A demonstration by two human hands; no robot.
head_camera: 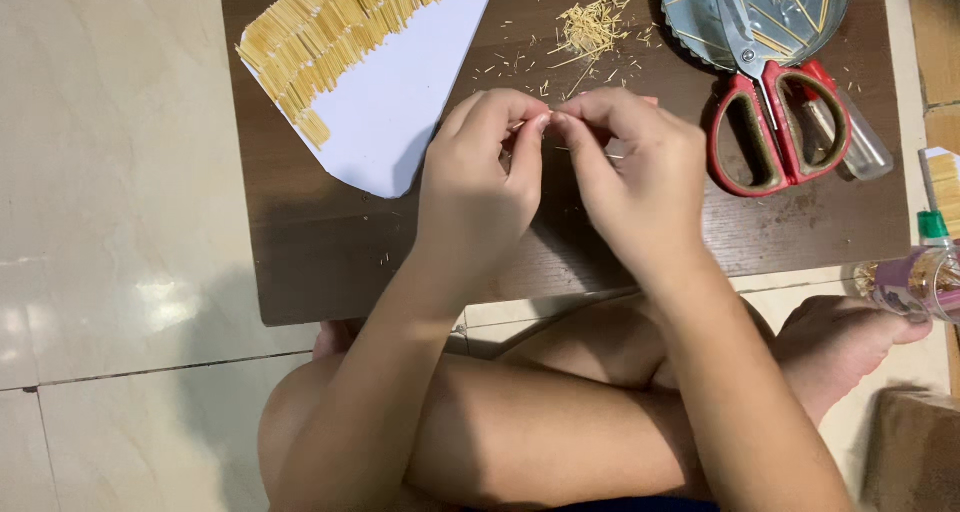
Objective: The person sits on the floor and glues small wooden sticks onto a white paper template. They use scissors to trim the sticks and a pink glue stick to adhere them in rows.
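My left hand (478, 177) and my right hand (635, 172) meet over a low dark wooden table (300, 242), fingertips pinched together on a thin pale stick (530, 124), mostly hidden by the fingers. At the table's far left lies a white paper sheet (400, 102) with rows of pale sticks (330, 27) stuck side by side on it. A loose heap of stick trimmings (590, 27) lies just beyond my hands.
Red-handled scissors (775, 122) lie at the right, blades on a round metal lid (760, 12) holding several sticks. A small clear bottle (850, 132) lies beside them. A green-capped glue tube (935, 227) and a clear container (915, 282) stand off the table's right. My crossed legs (560, 422) are below, on a tiled floor.
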